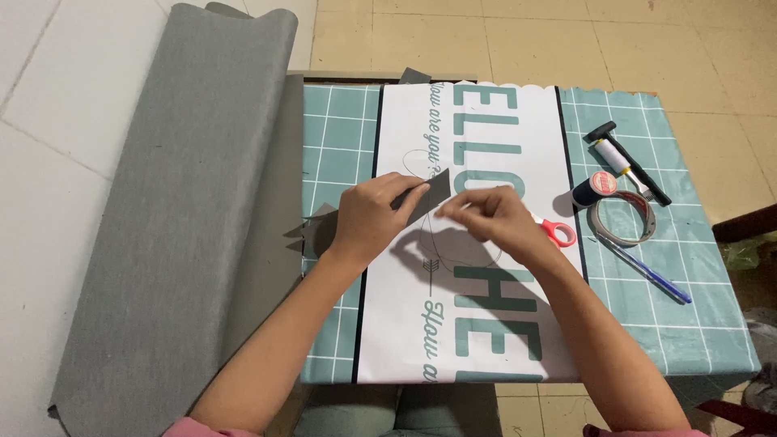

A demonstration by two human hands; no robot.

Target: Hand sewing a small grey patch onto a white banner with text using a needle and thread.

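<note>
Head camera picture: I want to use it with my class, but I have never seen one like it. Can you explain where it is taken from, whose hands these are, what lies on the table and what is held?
The camera sits on a person's head and looks down, so both bare hands are that person's own. The left hand holds a small piece of grey fabric. The right hand pinches something too fine to make out beside it. They work over a table with a teal checked cover. On it lie red-handled scissors, a spool of dark thread, a tape ring, a blue pen and a black-handled tool. A roll of grey fabric lies to the left.
</note>
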